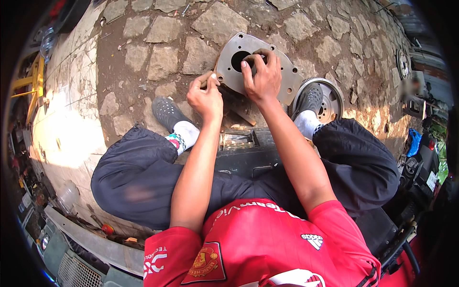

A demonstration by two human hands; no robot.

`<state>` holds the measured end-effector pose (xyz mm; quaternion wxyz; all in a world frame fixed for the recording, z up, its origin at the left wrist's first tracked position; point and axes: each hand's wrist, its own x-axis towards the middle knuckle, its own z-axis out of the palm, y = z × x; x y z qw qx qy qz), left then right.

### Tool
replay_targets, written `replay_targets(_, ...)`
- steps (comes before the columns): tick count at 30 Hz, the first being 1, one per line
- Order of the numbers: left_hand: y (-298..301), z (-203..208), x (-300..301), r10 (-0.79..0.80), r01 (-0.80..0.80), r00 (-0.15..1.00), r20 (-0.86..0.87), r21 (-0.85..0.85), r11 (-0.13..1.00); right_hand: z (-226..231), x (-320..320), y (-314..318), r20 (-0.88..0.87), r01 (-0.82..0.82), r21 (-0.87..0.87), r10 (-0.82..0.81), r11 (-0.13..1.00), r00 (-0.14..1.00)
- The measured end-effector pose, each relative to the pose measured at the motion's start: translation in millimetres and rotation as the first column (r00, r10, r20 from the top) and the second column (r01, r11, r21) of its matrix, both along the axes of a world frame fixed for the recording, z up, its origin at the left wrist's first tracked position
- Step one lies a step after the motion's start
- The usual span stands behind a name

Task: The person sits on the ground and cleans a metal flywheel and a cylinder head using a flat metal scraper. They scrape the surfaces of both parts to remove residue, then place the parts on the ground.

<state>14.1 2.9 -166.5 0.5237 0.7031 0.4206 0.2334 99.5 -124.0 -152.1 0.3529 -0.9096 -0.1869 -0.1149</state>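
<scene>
A flat grey metal plate (282, 71) with a large round opening and several bolt holes lies in front of me, between and beyond my feet. My left hand (205, 95) is closed, thumb and fingers pinching the plate's left corner beside a bolt hole. Over the plate's middle, my right hand (263, 79) curls its fingers beside the opening, its thumb reaching across the dark hole; its fingertips are partly hidden. To the right, a toothed flywheel (336, 98) lies on the ground, partly covered by my right shoe (313, 97).
Uneven stones (165, 62) set in dirt make up the ground, with pale tiles (71, 81) on the left. A yellow metal frame (38, 81) stands far left. Another round metal part (403, 63) sits far right. A dark motorcycle (420, 162) stands at the right.
</scene>
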Motion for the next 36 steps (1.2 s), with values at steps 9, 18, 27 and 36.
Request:
replay_targets(9,-4,-3,-13,-0.045,0.05,0.998,-0.04,0.137,0.989,-3,-1,-2,0.018,-0.012,0.0,0.012,1.0,1.0)
replay_targets(18,14,-4,4,-0.002,0.001,0.997,-0.072,-0.013,1.0,-4,1,-1,0.062,-0.009,-0.007,0.009,1.0,0.998)
replay_targets(27,21,0,7,-0.087,0.098,0.993,-0.082,0.145,0.985,-2,1,0,0.041,-0.018,0.0,0.018,1.0,0.999)
replay_targets(36,30,12,3,-0.206,0.235,0.965,-0.161,0.189,0.954,-2,0,-1,0.03,-0.017,-0.004,0.018,1.0,0.999)
